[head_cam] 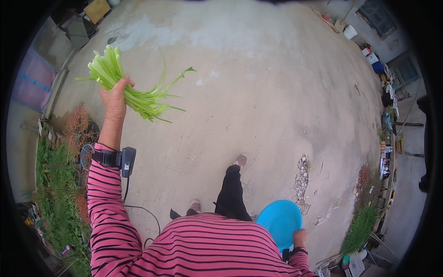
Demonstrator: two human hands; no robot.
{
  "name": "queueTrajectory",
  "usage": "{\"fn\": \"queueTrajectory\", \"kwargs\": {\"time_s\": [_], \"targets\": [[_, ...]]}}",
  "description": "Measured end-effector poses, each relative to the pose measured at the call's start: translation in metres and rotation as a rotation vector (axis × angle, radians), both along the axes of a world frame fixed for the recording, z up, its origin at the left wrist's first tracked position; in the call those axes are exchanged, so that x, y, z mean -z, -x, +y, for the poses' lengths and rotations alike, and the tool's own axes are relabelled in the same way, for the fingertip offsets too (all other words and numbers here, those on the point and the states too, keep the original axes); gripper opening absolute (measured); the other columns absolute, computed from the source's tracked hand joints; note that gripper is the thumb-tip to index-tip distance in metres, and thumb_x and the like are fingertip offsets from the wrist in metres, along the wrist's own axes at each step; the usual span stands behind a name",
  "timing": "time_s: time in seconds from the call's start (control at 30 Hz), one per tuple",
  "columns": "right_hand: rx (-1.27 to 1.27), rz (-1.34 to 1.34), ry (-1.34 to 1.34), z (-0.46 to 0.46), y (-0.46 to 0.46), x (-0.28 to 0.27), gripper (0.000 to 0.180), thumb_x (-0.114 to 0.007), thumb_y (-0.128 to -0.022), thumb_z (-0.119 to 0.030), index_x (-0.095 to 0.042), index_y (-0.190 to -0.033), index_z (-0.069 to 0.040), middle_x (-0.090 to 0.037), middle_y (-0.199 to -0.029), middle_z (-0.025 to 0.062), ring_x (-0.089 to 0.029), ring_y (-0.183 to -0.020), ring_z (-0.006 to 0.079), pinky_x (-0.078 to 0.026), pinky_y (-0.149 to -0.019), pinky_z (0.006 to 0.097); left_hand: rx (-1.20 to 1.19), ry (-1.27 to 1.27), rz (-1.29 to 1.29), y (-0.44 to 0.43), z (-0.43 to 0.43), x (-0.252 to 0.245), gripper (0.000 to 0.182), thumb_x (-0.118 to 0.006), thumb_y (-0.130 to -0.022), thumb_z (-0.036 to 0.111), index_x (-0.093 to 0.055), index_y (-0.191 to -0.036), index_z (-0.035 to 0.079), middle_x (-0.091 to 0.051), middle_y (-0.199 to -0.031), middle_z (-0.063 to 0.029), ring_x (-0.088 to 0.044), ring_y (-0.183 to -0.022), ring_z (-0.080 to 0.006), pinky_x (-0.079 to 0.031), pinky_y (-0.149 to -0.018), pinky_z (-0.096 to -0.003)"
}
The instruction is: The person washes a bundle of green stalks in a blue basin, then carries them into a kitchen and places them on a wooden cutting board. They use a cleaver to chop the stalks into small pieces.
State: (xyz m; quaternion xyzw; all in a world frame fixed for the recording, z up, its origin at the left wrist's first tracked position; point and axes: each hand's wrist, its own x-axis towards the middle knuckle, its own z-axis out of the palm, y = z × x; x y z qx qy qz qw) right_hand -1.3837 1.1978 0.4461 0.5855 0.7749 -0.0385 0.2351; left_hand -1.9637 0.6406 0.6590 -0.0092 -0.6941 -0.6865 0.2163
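Observation:
My left hand (115, 98) is wrapped around a bunch of green celery (107, 67), held out ahead on the left. The pale cut ends point up and left, while the thin leafy ends hang out to the right. Low on the right, my right hand (299, 238) grips the rim of a blue plastic basin (279, 221). The basin's visible inside holds nothing, and part of it is hidden behind my striped top. A strapped black device (128, 162) with a cable sits on my left forearm.
Concrete ground (214, 114) spreads ahead, with a broken gravelly patch (301, 176) on the right. Green plants (57, 187) line the left side. Grass (361, 225) and assorted containers edge the right wall. A white bucket (350, 32) stands at the far right.

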Motion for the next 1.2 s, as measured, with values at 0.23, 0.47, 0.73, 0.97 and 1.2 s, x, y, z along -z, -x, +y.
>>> {"fn": "queueTrajectory", "kwargs": {"time_s": [0.23, 0.47, 0.73, 0.97, 1.2], "targets": [[-0.207, 0.075, 0.006, 0.116, 0.214, 0.005, 0.018, -0.060, -0.076, -0.012, -0.062, -0.089, 0.000, -0.065, -0.094, 0.0222, -0.065, -0.087, 0.0382, -0.053, -0.076, 0.0474, -0.313, 0.617, -0.360, 0.065, 0.013, 0.090, 0.022, -0.062, -0.069, 0.004, -0.058, -0.090, -0.004, -0.058, -0.075, -0.0028, -0.054, -0.066, -0.0111, -0.045, -0.059, -0.0264], [0.125, 0.930, -0.102, 0.305, 0.536, -0.036, 0.028, -0.069, -0.073, -0.016, -0.059, -0.090, 0.003, -0.065, -0.084, 0.0216, -0.065, -0.077, 0.0379, -0.051, -0.068, 0.0490, -0.872, 0.636, -0.716, -0.002, -0.022, 0.105, 0.033, -0.063, -0.071, 0.009, -0.059, -0.101, -0.005, -0.064, -0.074, -0.0100, -0.060, -0.057, -0.0190, -0.048, -0.053, -0.0325], [-0.334, 0.197, -0.759, 0.394, 0.727, -0.082, 0.009, -0.057, -0.081, -0.006, -0.059, -0.087, 0.001, -0.063, -0.085, 0.0161, -0.066, -0.073, 0.0332, -0.054, -0.060, 0.0395, -0.991, 0.615, -0.755, 0.208, 0.003, 0.121, 0.041, -0.064, -0.068, 0.015, -0.061, -0.102, -0.007, -0.065, -0.075, -0.0154, -0.063, -0.065, -0.0272, -0.050, -0.067, -0.0402], [0.067, 0.095, -0.416, 0.394, 0.771, -0.079, 0.011, -0.062, -0.075, -0.009, -0.065, -0.083, -0.002, -0.067, -0.089, 0.0179, -0.066, -0.083, 0.0350, -0.053, -0.075, 0.0430, -0.578, 0.285, -0.491, 0.579, 0.146, 0.114, 0.020, -0.058, -0.066, 0.002, -0.052, -0.085, -0.001, -0.052, -0.062, -0.0042, -0.050, -0.048, -0.0149, -0.042, -0.046, -0.0301], [-0.075, 0.041, -0.149, 0.504, 0.956, -0.077, 0.017, -0.059, -0.076, -0.011, -0.064, -0.090, -0.002, -0.067, -0.093, 0.0193, -0.067, -0.087, 0.0356, -0.055, -0.073, 0.0418, -0.438, 0.312, -0.400, 0.775, 0.322, 0.087, 0.027, -0.055, -0.066, -0.002, -0.051, -0.092, 0.000, -0.051, -0.067, -0.0043, -0.051, -0.053, -0.0131, -0.042, -0.047, -0.0284]]}}
